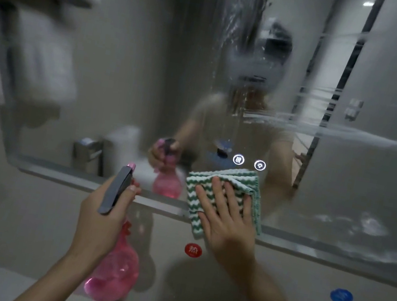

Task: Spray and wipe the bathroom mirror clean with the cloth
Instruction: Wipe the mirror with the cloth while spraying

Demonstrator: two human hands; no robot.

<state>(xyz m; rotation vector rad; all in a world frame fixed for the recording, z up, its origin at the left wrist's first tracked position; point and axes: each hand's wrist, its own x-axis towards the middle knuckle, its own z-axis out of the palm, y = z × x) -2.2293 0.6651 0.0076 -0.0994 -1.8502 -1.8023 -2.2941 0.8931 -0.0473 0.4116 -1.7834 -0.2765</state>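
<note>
The bathroom mirror [390,78] fills the upper view, streaked with white foam and wet smears across its middle and right. My right hand [228,216] presses a folded green-and-white striped cloth [252,186] flat against the mirror's lower edge with straight, spread fingers. My left hand [104,213] grips the neck of a pink spray bottle [115,268] with a grey trigger head, held just below the mirror frame and left of the cloth.
Two lit touch icons [249,162] glow on the mirror above the cloth. A red round sticker [193,250] and a blue one [341,296] sit on the wall under the mirror. White towels [42,64] on a rack hang at the upper left.
</note>
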